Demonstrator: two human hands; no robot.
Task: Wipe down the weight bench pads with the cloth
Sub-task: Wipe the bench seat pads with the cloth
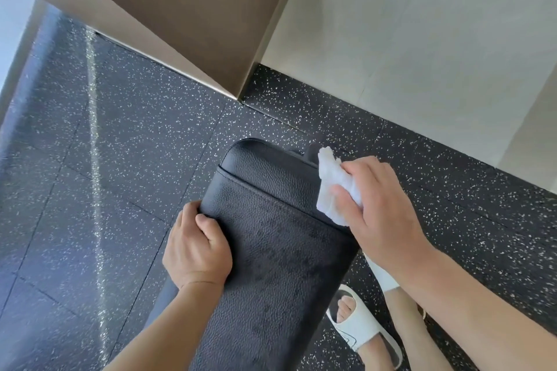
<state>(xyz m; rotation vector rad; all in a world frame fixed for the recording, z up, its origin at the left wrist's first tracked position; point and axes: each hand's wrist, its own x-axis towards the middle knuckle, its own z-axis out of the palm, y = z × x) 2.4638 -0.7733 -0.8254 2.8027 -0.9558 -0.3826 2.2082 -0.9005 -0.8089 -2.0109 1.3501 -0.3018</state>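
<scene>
white cloth [334, 187] bunched, pinched in right hand [379, 205], at right edge of black bench pad [271, 250] near far end. left hand [197, 247] curled round pad's left edge. speckled floor [120, 144] beneath; white sandal [361, 328] alongside.

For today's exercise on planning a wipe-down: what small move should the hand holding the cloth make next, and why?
Probably sweep the cloth leftward across the far end of the bench pad. The right hand pinches it at the pad's right edge, the left hand grips the opposite edge to steady the bench, and the pad between them lies open to the wipe.
</scene>
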